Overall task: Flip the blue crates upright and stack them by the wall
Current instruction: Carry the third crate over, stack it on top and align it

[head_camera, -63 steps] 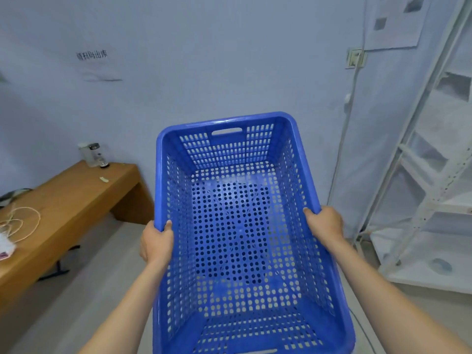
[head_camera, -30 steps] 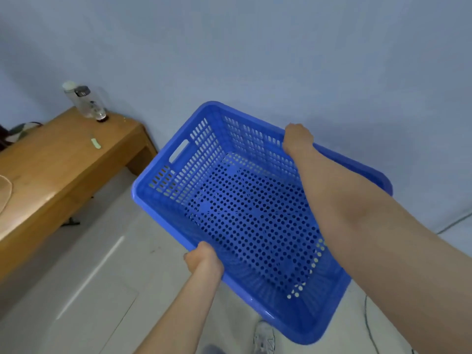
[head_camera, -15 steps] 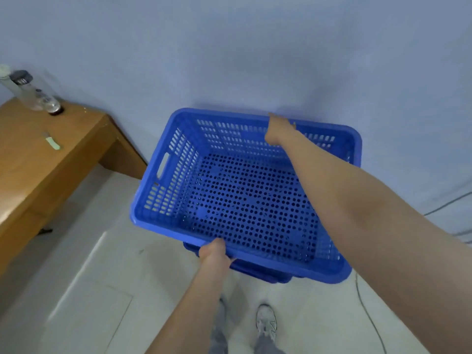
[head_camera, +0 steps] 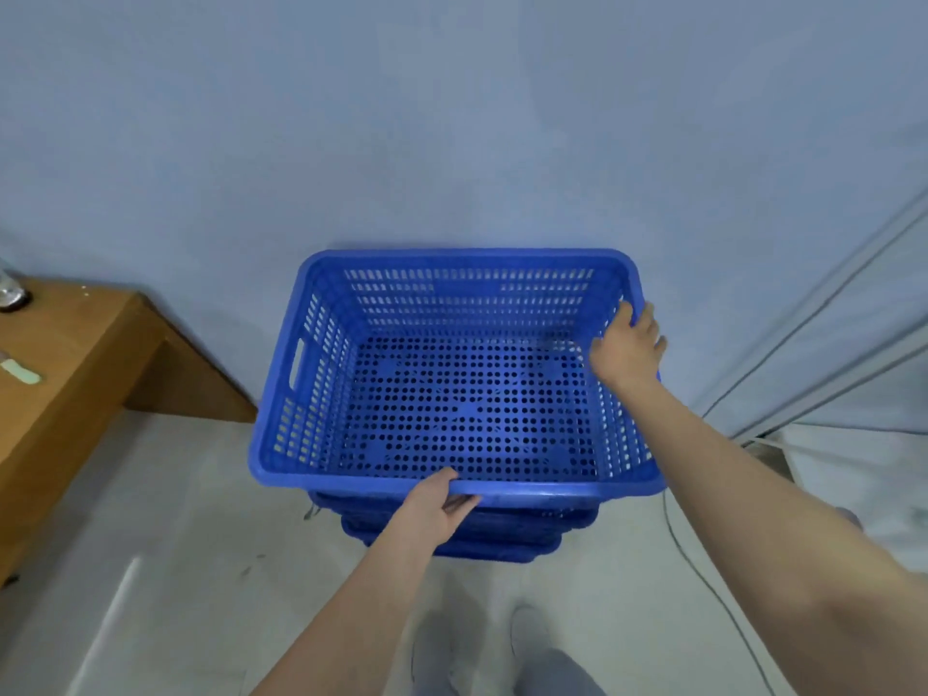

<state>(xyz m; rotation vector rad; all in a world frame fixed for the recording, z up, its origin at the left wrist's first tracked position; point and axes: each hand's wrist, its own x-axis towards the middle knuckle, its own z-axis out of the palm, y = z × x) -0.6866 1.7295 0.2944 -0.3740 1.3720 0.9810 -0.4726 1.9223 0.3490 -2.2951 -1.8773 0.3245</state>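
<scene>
An upright blue perforated crate [head_camera: 321, 474] sits level on top of a stack of other blue crates [head_camera: 502, 547], close against the pale wall [head_camera: 452, 143]. Only the near rims of the lower crates show beneath it. My left hand [head_camera: 437, 509] holds the top crate's near long rim, thumb on top and fingers underneath. My right hand [head_camera: 627, 346] grips the right short rim, thumb inside and fingers over the outside. The crate is empty.
A wooden table [head_camera: 75, 394] stands left of the stack, with a bottle [head_camera: 10, 293] at the frame's edge and a small pale object [head_camera: 20, 371] on it. Cables [head_camera: 703, 570] run over the floor on the right. My shoes [head_camera: 527, 640] are just in front of the stack.
The crate has been turned square to the wall and lowered onto the stack. My right hand has shifted from the far rim to the right end; my left hand stays on the near rim.
</scene>
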